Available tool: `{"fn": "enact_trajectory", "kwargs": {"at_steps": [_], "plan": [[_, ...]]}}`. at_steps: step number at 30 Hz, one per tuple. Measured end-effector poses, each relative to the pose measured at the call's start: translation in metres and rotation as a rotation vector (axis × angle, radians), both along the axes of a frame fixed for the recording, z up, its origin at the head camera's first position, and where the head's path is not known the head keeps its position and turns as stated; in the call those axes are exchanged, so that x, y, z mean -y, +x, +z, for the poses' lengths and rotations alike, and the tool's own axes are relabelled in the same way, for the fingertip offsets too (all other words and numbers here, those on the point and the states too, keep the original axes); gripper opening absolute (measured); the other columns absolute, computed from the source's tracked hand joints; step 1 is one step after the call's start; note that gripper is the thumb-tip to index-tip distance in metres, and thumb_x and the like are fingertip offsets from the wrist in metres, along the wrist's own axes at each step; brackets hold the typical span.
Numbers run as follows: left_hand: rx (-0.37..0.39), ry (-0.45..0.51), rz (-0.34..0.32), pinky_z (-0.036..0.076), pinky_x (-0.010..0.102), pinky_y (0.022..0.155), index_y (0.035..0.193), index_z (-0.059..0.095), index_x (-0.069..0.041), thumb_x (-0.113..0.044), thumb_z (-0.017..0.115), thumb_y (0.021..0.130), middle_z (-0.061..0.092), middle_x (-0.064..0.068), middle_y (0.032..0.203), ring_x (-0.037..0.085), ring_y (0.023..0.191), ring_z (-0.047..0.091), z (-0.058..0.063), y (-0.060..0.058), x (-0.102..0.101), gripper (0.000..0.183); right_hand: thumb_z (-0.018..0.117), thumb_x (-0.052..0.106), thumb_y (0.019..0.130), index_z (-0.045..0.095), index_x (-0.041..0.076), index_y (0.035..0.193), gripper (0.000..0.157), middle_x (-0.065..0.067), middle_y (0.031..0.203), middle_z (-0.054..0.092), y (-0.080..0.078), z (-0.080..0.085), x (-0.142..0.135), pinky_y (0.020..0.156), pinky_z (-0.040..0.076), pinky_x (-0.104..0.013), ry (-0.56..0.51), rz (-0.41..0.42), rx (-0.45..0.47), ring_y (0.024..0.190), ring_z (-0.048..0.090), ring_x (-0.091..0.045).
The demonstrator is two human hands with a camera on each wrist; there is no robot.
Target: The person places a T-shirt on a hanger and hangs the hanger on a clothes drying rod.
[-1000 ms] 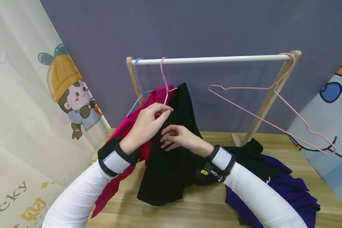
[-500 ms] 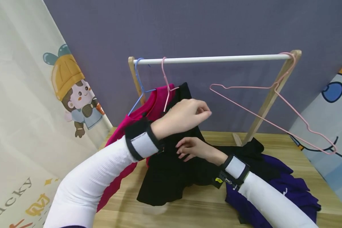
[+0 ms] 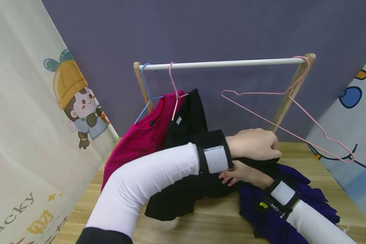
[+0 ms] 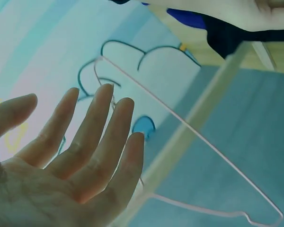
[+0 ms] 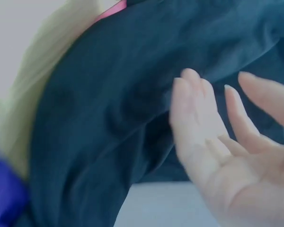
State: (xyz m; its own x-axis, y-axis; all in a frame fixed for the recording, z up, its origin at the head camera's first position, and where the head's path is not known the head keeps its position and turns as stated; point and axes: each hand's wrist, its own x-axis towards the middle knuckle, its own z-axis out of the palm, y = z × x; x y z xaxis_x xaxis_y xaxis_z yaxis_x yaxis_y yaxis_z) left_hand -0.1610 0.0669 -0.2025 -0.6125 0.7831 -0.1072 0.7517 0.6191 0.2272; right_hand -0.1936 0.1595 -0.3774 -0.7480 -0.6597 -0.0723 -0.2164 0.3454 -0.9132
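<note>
A black garment (image 3: pixel 170 203) hangs from a pink hanger (image 3: pixel 175 95), its lower part reaching the table. My left hand (image 3: pixel 256 144) is raised in front of the rack; in the left wrist view its fingers are loosely spread, with nothing held. A second pink hanger (image 4: pixel 187 125) with no garment on it is behind those fingers. Below and partly behind the left forearm, my right hand (image 3: pixel 247 173) is over the black cloth with relaxed fingers, the palm holding nothing. In the right wrist view the dark cloth (image 5: pixel 109 94) lies close behind its fingers; contact is unclear.
A white rail (image 3: pixel 231 63) on wooden posts carries the hangers. At the left a magenta top (image 3: pixel 134 145) hangs from a blue hanger (image 3: pixel 144 79). A purple garment (image 3: pixel 280 220) lies bunched with black cloth at the right of the wooden table (image 3: pixel 213 217).
My left hand has left the hanging garments and swept right across the front. My right hand has shifted right and down. A white label inside the black garment's neck is now uncovered.
</note>
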Motion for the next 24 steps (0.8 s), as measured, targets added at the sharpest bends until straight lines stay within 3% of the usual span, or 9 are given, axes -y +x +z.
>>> {"fn": "enact_trajectory", "kwargs": {"at_steps": [3, 6, 10, 14, 20, 24], "plan": [[0.007, -0.050, -0.006, 0.019, 0.017, 0.038, 0.061, 0.042, -0.017, -0.034, 0.045, 0.090, 0.034, -0.005, 0.051, 0.006, 0.040, 0.024, -0.010, 0.003, -0.020, 0.035, 0.055, 0.013, 0.084, 0.053, -0.008, 0.099, 0.026, -0.016, 0.090, 0.062, 0.007, -0.008, -0.019, 0.060, 0.054, -0.042, 0.071, -0.022, -0.019, 0.074, 0.060, -0.026], [0.009, -0.096, -0.015, 0.017, 0.017, 0.037, 0.057, 0.037, -0.015, -0.033, 0.045, 0.090, 0.030, -0.005, 0.050, 0.007, 0.039, 0.021, -0.029, 0.004, -0.034, 0.038, 0.056, 0.015, 0.085, 0.055, -0.004, 0.098, 0.023, -0.014, 0.086, 0.063, 0.017, -0.013, -0.037, 0.057, 0.054, -0.040, 0.137, -0.016, -0.069, 0.071, 0.060, -0.024], [0.017, -0.157, -0.030, 0.023, 0.017, 0.038, 0.058, 0.042, -0.017, -0.030, 0.045, 0.090, 0.033, -0.005, 0.049, 0.006, 0.040, 0.030, -0.061, 0.003, -0.040, 0.035, 0.054, 0.012, 0.086, 0.055, -0.004, 0.098, 0.020, -0.016, 0.086, 0.062, 0.032, -0.015, -0.062, 0.054, 0.054, -0.038, 0.164, -0.002, -0.096, 0.068, 0.059, -0.023], [0.025, -0.173, -0.022, 0.030, 0.017, 0.037, 0.056, 0.050, -0.018, -0.029, 0.047, 0.089, 0.041, -0.007, 0.046, 0.005, 0.040, 0.039, -0.096, 0.003, -0.042, 0.034, 0.054, 0.010, 0.086, 0.053, -0.007, 0.100, 0.022, -0.016, 0.088, 0.060, 0.048, -0.019, -0.083, 0.053, 0.053, -0.041, 0.167, -0.015, -0.040, 0.068, 0.057, -0.024], [0.056, -0.161, -0.010, 0.025, 0.016, 0.035, 0.051, 0.042, -0.018, -0.032, 0.049, 0.088, 0.036, -0.009, 0.043, 0.003, 0.036, 0.030, -0.150, 0.008, -0.041, 0.040, 0.056, 0.015, 0.084, 0.053, 0.000, 0.090, 0.016, -0.004, 0.072, 0.053, 0.062, -0.028, -0.099, 0.048, 0.048, -0.031, 0.241, -0.044, 0.016, 0.059, 0.051, -0.016], [0.007, -0.180, -0.019, 0.028, 0.017, 0.037, 0.050, 0.041, -0.019, -0.033, 0.051, 0.086, 0.034, -0.010, 0.045, 0.002, 0.039, 0.032, -0.182, 0.015, -0.036, 0.039, 0.059, 0.016, 0.081, 0.052, 0.004, 0.092, 0.018, -0.003, 0.070, 0.052, 0.069, -0.037, -0.102, 0.042, 0.042, -0.023, 0.278, -0.075, 0.000, 0.052, 0.046, -0.011]]}}
